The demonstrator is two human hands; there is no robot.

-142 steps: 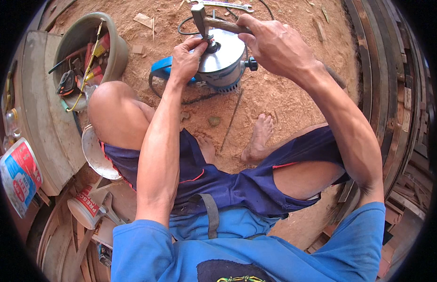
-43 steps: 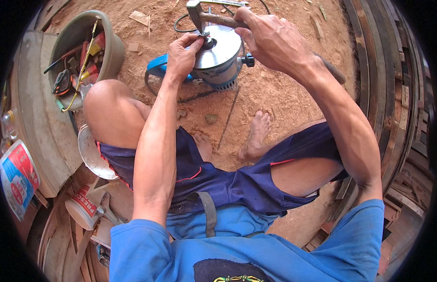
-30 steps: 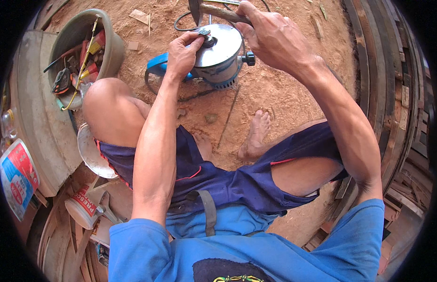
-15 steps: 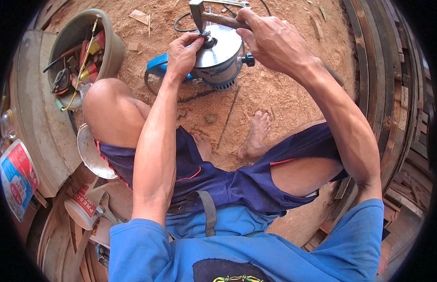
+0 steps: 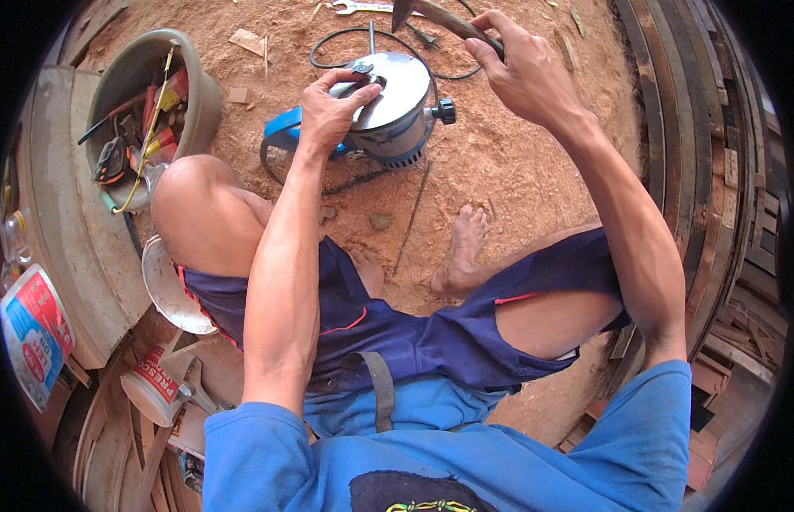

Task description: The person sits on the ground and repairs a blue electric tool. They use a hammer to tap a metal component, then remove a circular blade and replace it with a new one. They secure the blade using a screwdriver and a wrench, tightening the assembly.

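While your left hand [image 5: 327, 111] presses the heavy, rigid router [image 5: 388, 107], your right hand [image 5: 520, 72] grips a hammer [image 5: 439, 13] above it.

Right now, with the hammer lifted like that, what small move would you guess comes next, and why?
Probably a short tap down: the right hand holds the hammer raised above the power tool, while the left hand pinches a small part at its round metal base, as if steadying it.

Router [image 5: 397, 107] on sawdust ahead of knees; tool bucket [image 5: 149, 111] left; wrench [image 5: 363, 8] behind router.
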